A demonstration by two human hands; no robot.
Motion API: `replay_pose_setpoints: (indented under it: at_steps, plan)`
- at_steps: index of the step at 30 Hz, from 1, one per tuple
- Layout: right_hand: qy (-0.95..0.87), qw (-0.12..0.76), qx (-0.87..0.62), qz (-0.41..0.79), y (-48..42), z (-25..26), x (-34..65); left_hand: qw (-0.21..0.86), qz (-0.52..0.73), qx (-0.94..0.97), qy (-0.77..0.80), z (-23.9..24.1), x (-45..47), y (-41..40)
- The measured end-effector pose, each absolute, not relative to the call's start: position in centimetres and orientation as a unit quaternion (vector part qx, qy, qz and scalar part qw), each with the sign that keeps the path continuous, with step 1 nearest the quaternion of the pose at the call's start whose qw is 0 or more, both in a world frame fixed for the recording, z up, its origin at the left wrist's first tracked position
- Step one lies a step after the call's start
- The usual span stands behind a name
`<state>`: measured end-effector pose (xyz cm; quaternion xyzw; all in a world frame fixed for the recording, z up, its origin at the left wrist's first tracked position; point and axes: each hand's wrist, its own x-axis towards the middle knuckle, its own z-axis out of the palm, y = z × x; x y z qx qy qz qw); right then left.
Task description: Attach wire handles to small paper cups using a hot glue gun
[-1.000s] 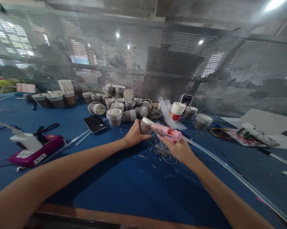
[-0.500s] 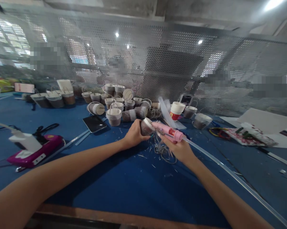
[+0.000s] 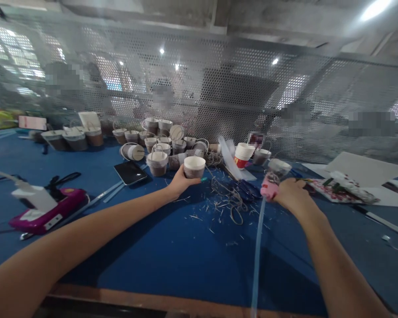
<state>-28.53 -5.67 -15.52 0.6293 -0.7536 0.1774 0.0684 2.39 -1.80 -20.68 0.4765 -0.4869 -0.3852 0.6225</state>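
Observation:
Upright in my left hand (image 3: pixel 182 181) is a small paper cup (image 3: pixel 194 168) with a white rim and a brownish-grey wrapped side. My fingers and thumb close round its lower part. Off to the right, my right hand (image 3: pixel 293 194) is at a pink glue gun (image 3: pixel 270 186), seemingly gripping it. Its back end faces me, and a long clear glue stick (image 3: pixel 257 251) trails from it to the table's front edge. A wrapped cup (image 3: pixel 279 167) stands just behind the gun. Loose twine (image 3: pixel 234 201) and cut scraps lie between my hands.
Several wrapped cups with handles (image 3: pixel 157 162) crowd the back. A stack of white cups (image 3: pixel 243 154) stands beside plastic strips. A black phone (image 3: pixel 130 172) and a purple power strip (image 3: pixel 50 210) lie left. Flowered material (image 3: pixel 347 187) and papers lie right. Perforated metal screen (image 3: pixel 238 97) rises behind.
My right hand has carried the glue gun away from the cup to the right, its glue stick swinging toward me. My left hand has turned the cup from tilted to upright, slightly leftward.

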Motion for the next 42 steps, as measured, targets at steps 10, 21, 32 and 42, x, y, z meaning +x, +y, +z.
replay_pose_setpoints:
  at_steps: [10, 21, 32, 42]
  plan:
    - [-0.450, -0.107, 0.806, 0.370, -3.0, -15.8, -23.6, 0.617, -0.456, 0.431, -0.474, -20.6, 2.6, -1.6]
    - [-0.284, -0.491, 0.762, 0.311, -0.2, -17.6, -18.9, 0.593, -0.506, 0.406, -0.477, -20.4, 2.3, -1.4]
    - [-0.287, -0.512, 0.694, 0.418, -0.8, -17.9, -19.2, 0.579, -0.585, 0.354, -0.444, -20.8, 2.5, -1.5]
    - [-0.272, -0.486, 0.728, 0.400, 0.5, -17.4, -18.8, 0.558, -0.510, 0.405, -0.514, -20.7, 2.2, -1.5]
